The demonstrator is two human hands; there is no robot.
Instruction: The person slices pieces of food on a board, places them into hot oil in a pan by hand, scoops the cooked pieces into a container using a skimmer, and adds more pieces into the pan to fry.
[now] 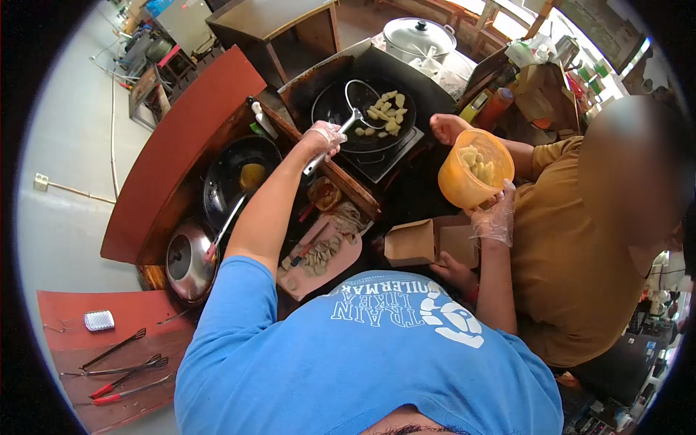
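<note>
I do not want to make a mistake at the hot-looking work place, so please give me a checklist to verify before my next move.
1. Skimmer is gripped by the left hand: ok.
2. Orange container is held by the right hand: ok.
3. Clear gloves cover both of your hands: ok.
4. Wok has bare room beside the pale pieces: ok, on its left side.
5. The way between container and wok is free: not ok, in my judgement; the co-worker's bare hand is close there.
6. Stove is on and the wok is hot: cannot tell, no flame can be seen.
</note>
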